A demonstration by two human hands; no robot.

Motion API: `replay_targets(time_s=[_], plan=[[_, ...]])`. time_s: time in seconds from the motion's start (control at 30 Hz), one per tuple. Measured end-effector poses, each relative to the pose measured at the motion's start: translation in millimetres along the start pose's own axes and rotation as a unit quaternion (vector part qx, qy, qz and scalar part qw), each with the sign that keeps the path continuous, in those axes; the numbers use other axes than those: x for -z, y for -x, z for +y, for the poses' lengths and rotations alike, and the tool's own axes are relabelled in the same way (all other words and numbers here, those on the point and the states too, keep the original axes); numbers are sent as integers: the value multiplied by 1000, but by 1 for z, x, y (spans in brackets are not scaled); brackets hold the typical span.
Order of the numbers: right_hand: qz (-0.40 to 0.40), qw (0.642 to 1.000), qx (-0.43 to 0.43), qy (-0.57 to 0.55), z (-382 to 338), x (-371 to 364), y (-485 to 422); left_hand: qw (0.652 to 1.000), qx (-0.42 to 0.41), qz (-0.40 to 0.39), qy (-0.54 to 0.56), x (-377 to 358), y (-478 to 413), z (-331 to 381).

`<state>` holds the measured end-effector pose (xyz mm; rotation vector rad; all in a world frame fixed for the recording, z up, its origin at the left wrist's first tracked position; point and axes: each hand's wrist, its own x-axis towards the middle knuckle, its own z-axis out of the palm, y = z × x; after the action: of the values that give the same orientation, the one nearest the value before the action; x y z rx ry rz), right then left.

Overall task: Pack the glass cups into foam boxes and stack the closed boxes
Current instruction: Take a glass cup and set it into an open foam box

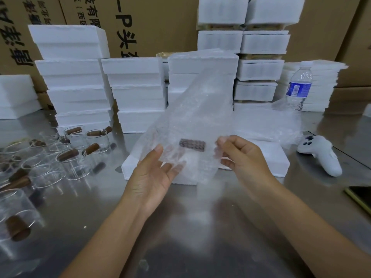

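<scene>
Both hands hold up a clear bubble-wrap bag (200,109) above the steel table. My left hand (158,171) supports its lower edge with fingers spread and thumb on the front. My right hand (239,155) pinches the bag's right edge. A brown wooden cup handle (192,144) shows through the wrap, so a glass cup seems to be inside. A foam box (267,157) lies flat on the table behind the bag. Several glass cups with brown handles (68,155) stand at the left.
Stacks of closed foam boxes (78,77) line the back of the table, with cardboard cartons behind. A water bottle (299,87) and more bubble wrap (277,123) are at the right. A white controller (319,153) and a phone (359,197) lie near the right edge.
</scene>
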<state>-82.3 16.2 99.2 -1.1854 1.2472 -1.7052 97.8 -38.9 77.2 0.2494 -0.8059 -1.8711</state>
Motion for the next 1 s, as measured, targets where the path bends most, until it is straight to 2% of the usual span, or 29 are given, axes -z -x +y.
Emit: replay_targets(time_s=[0.23, 0.33, 0.53, 0.67, 0.87, 1.0], plan=[[48, 997, 7, -62, -7, 2, 0, 989, 56, -60, -120, -4, 7, -12], [69, 996, 11, -47, -7, 4, 0, 976, 77, -87, -183, -6, 10, -15], [57, 998, 7, -3, -9, 8, 1, 959, 72, -106, -254, -6, 12, -17], [25, 998, 45, -34, -11, 6, 5, 932, 66, -122, -334, -5, 13, -18], [-47, 989, 101, 101, -15, -1, 10, 892, 17, -103, -439, -7, 17, -20], [-105, 951, 136, 257, -13, -2, 14, 884, -33, -88, -457, -11, 17, -22]])
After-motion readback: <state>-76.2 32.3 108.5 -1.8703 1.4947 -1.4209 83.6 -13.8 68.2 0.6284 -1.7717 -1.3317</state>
